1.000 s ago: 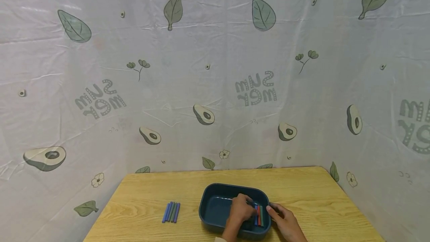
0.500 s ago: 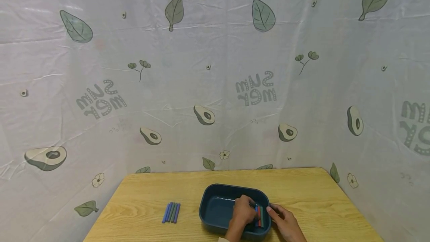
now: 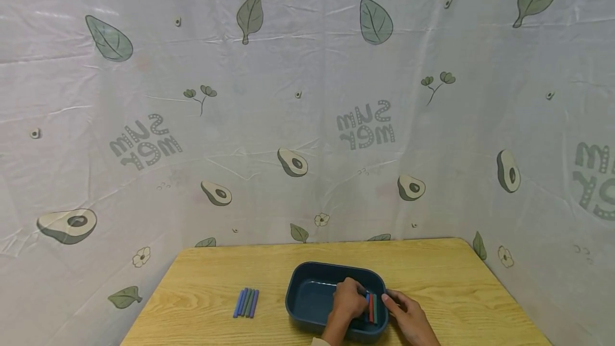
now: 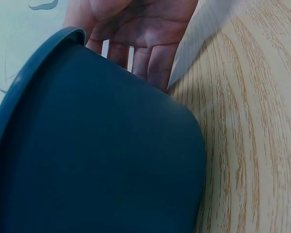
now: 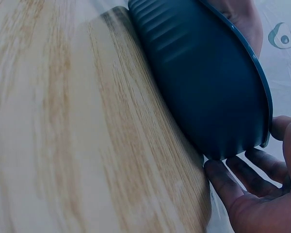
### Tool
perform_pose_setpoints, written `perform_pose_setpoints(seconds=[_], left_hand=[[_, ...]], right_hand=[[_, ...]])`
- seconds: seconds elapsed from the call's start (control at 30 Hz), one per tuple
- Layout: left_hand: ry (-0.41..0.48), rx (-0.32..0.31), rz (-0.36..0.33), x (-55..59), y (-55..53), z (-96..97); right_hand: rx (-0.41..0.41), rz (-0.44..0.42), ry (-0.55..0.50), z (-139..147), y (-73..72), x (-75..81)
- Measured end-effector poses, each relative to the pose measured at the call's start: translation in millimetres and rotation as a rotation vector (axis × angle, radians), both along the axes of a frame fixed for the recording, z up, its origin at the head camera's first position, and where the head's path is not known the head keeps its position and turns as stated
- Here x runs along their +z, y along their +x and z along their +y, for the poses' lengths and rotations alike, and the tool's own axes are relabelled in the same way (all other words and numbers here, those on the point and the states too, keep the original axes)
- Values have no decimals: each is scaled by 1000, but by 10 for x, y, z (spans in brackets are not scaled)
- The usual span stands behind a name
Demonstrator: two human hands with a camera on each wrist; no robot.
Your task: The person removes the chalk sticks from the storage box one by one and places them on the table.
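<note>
A dark teal rectangular plastic box (image 3: 312,303) stands on the wooden table. Red (image 3: 371,308) and green (image 3: 375,309) sticks, slim like crayons or pastels, lie side by side against its right end wall, with a partly covered blue stick (image 3: 367,298) beside them. My left hand (image 3: 348,301) reaches inside the box with bent fingers, right next to the blue stick. Its fingertips are hidden, so whether it pinches a stick is unclear. My right hand (image 3: 410,319) holds the box's right end, thumb at the rim and fingertips (image 5: 218,170) against the outer wall.
Left of the box, several blue, green and purple sticks (image 3: 246,303) lie in a row on the wooden table (image 3: 202,276). A pale printed curtain (image 3: 259,122) hangs behind the table and along both sides.
My left hand has shifted slightly right, covering more of the blue stick. My right hand stays at the box's end, and the row of sticks outside lies unchanged.
</note>
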State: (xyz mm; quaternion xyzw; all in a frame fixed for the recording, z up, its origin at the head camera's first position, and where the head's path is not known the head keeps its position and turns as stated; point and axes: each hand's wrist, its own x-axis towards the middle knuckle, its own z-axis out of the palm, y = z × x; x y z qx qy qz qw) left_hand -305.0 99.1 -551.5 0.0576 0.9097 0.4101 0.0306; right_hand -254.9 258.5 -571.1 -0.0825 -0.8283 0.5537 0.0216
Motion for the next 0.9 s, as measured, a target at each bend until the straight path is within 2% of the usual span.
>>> perform_pose_setpoints(seconds=[0.23,0.37,0.57,0.77,0.9], left_hand=[[18,-5,-26,20,-21,-14],[47,8,10,29,-30,-42],[135,22,20,82,-26,-102],[230,21,23,196,17,-187],[288,17,33,230,25,-259]], right_hand=[[-6,12,-14,4,-13,-8],[-7,-1,-11,7,-20,-3],[6,-7,-42,7,-29,15],[0,-11,17,22,-37,33],[4,-12,27,39,-42,38]])
